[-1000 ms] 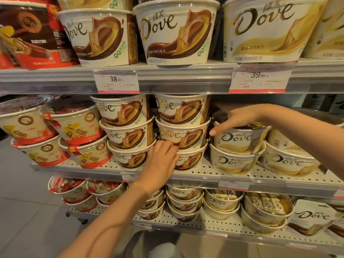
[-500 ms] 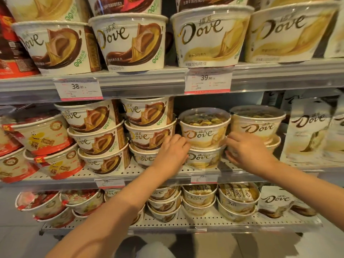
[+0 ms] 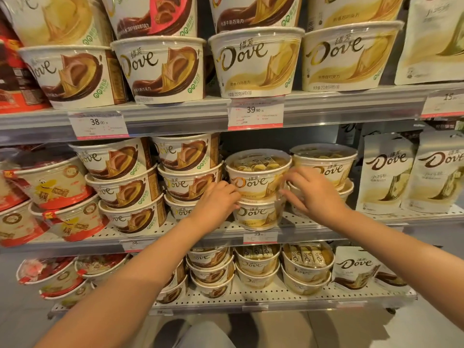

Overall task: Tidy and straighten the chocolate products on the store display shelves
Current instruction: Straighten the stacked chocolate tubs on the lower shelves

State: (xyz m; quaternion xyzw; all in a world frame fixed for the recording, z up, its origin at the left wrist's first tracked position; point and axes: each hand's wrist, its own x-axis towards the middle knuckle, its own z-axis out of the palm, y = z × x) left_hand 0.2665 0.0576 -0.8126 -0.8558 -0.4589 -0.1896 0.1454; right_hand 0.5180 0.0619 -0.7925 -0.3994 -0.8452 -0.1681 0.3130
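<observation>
Top white-chocolate tub [image 3: 257,175], upright on a second tub [image 3: 258,216] on the middle shelf [image 3: 313,228]: left hand [image 3: 216,203] touches its left side, right hand [image 3: 312,190] its right, fingers [image 3: 292,175] loosely spread against the wall, neither plainly gripping; both equally near.

The left hand [image 3: 215,204] covers most of the lowest brown-and-cream Dove chocolate tub [image 3: 181,209] behind it. Small print on the white-and-pink price label [image 3: 255,113] is blurred, perhaps barcodes. The red-and-cream wafer tub [image 3: 15,226] is cut off at the left edge.
</observation>
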